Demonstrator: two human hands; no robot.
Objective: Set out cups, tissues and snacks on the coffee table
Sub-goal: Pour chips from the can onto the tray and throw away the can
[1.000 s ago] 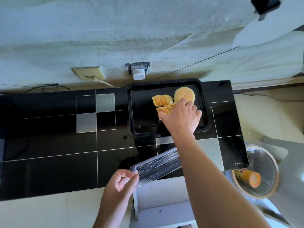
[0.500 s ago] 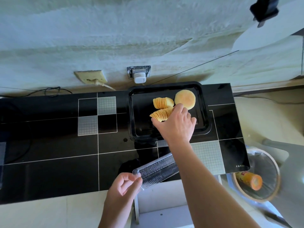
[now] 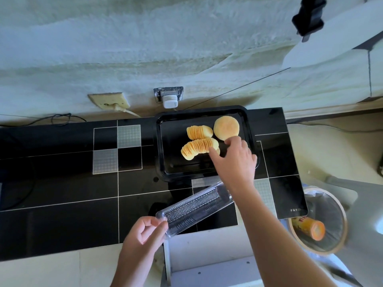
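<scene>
risk: nudging curved row of stacked yellow crisps (image 3: 199,148) out of line, crumbling under right hand (image 3: 235,160) fingertips; touching, grasp not discernible
crisps, second shorter stack (image 3: 199,131), round pale bun (image 3: 226,128) inside black rectangular tray (image 3: 165,146)
left hand (image 3: 143,235) pinching empty clear ribbed plastic sleeve (image 3: 195,206), could slip
bin with orange can (image 3: 310,227) near, nothing blocking

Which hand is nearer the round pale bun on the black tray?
Right. The right hand reaches over the black tray, fingertips at the round pale bun; the left hand holds the clear plastic chip tray, well short of it.
</scene>
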